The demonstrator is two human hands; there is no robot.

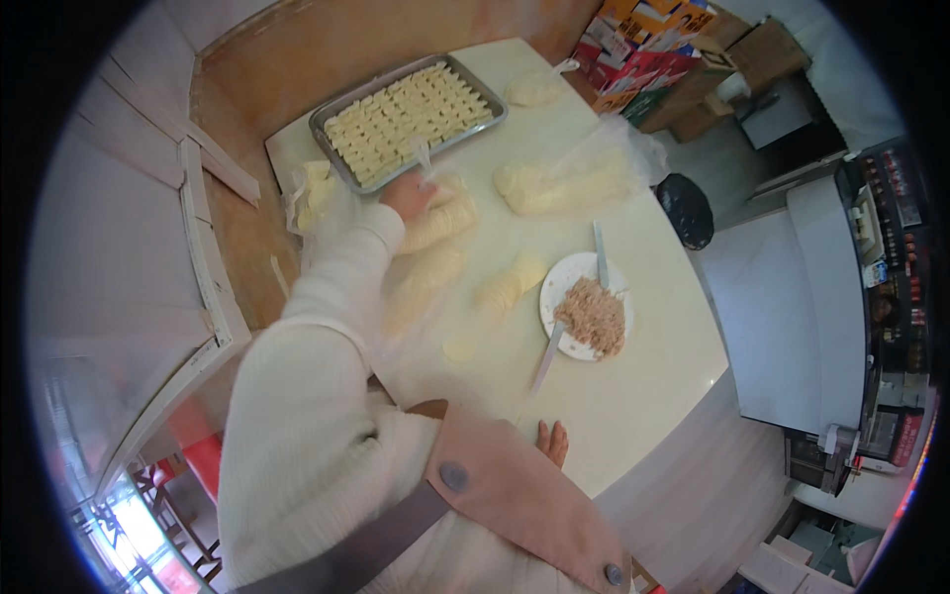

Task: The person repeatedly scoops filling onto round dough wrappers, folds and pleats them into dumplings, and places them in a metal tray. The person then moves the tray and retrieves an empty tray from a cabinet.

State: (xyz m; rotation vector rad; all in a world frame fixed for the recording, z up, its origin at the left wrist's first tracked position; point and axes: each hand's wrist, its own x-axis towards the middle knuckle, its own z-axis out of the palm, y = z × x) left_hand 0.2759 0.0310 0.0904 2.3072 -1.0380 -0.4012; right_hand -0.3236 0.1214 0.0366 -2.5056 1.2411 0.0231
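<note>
My left hand reaches to the near edge of a metal tray. Its curled fingers close on a clear plastic bag that sticks up by them, over a stack of pale yellow dough wrappers. Rows of small folded dumplings fill the tray. My right hand lies at the table's near edge with fingers stretched out, partly hidden by my apron. Beyond it, a white plate holds pinkish minced filling and two flat spreaders, one silver spreader and one nearer spreader.
More wrappers lie about: a near stack, a fanned pile, a bagged long stack and a single wrapper. A bagged lump sits at the far edge. A black bin and cardboard boxes stand beyond the table.
</note>
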